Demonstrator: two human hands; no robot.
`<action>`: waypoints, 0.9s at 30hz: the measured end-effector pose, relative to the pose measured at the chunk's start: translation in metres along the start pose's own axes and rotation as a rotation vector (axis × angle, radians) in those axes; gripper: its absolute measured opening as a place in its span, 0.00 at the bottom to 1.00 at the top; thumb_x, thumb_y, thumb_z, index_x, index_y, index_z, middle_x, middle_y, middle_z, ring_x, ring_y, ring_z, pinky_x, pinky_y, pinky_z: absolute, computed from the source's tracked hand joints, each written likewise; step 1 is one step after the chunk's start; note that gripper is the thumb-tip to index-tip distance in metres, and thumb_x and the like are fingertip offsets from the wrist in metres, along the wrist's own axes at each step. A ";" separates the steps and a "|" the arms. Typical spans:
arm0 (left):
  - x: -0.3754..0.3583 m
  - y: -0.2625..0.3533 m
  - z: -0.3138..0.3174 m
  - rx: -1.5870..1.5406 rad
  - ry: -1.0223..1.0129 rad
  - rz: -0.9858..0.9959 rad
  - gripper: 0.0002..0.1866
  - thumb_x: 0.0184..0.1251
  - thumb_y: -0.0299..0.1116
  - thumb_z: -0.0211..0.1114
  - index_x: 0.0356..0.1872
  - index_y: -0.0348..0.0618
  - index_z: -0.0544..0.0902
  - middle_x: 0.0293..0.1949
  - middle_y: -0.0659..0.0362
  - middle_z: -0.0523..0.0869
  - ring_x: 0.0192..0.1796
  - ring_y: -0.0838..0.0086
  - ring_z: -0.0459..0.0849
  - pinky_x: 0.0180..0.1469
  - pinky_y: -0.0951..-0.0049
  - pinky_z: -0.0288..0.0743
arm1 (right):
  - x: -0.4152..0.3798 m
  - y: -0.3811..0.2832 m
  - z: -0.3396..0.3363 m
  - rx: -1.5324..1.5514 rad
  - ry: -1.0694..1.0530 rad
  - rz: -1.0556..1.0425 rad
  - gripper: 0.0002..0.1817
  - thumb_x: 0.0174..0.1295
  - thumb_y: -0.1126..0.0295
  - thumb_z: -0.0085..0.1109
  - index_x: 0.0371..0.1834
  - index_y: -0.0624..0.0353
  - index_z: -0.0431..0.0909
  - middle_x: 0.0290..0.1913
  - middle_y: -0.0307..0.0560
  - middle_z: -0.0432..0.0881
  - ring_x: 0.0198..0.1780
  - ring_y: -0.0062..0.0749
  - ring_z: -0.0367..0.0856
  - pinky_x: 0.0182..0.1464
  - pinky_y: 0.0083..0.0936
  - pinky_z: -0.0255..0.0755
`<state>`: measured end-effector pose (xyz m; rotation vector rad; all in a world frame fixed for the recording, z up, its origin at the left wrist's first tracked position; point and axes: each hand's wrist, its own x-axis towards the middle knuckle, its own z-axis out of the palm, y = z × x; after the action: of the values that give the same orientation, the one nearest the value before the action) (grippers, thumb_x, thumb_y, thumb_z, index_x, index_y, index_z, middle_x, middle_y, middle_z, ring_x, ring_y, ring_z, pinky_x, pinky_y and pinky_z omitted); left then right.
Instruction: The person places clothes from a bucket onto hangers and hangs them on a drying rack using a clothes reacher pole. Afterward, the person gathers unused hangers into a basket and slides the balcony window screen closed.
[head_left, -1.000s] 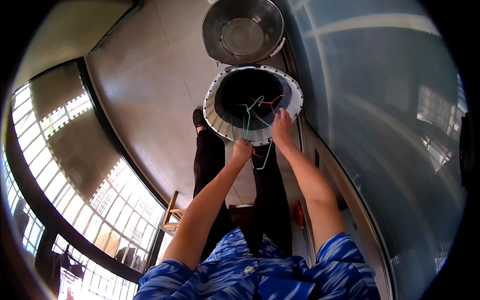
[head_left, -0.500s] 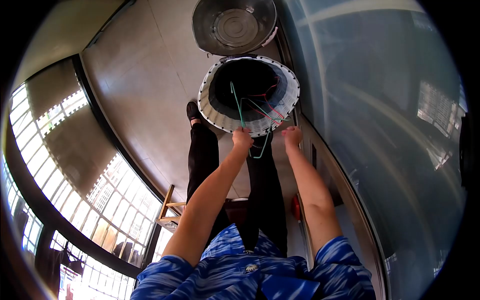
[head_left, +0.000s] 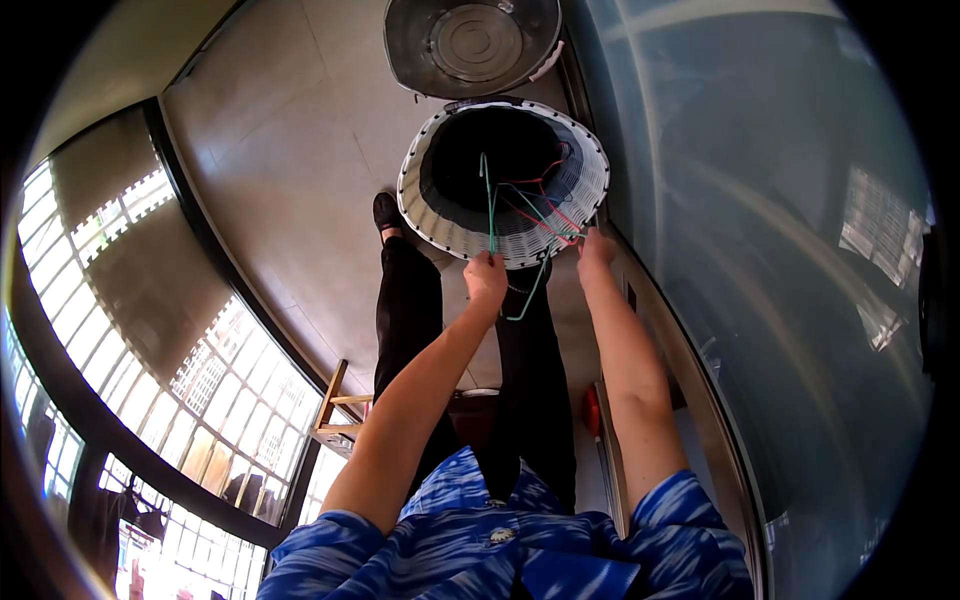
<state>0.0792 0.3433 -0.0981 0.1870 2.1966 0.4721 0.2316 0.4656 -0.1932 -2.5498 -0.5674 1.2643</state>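
In the head view, a white-and-grey woven basket (head_left: pixel 420 207) with a dark inside stands in front of my legs. Green wire clothes hangers (head_left: pixel 491 205) and a red clothes hanger (head_left: pixel 556 214) stick out over its near rim. My left hand (head_left: pixel 487 280) is closed on a green hanger at the near rim. At the rim's right side, my right hand (head_left: pixel 597 252) has its fingers closed at the ends of the green and red hangers; which one it grips is hidden. One green hanger corner hangs down between my hands.
A round metal tub (head_left: pixel 475 45) stands just beyond the basket. A glass panel (head_left: pixel 760 250) runs along the right. Barred windows (head_left: pixel 190 370) are at the left, with a small wooden stool (head_left: pixel 338 405) nearby. Something red (head_left: pixel 592 412) is beside my right leg.
My right hand has moved up and slightly right, to the hanger ends at the rim. My left hand keeps its hold on the green hanger. The view has shifted slightly.
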 end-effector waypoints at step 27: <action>-0.108 -0.013 -0.175 -0.474 0.269 0.204 0.07 0.66 0.28 0.56 0.34 0.35 0.81 0.25 0.68 0.73 0.29 0.86 0.66 0.31 0.84 0.61 | -0.220 -0.091 -0.045 0.186 -0.539 -0.707 0.13 0.70 0.67 0.41 0.33 0.66 0.70 0.33 0.51 0.82 0.32 0.33 0.83 0.35 0.23 0.76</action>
<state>0.0091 0.2522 0.0731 0.0929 2.2591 1.1722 0.1253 0.4481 0.0240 -1.5913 -1.2440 1.5855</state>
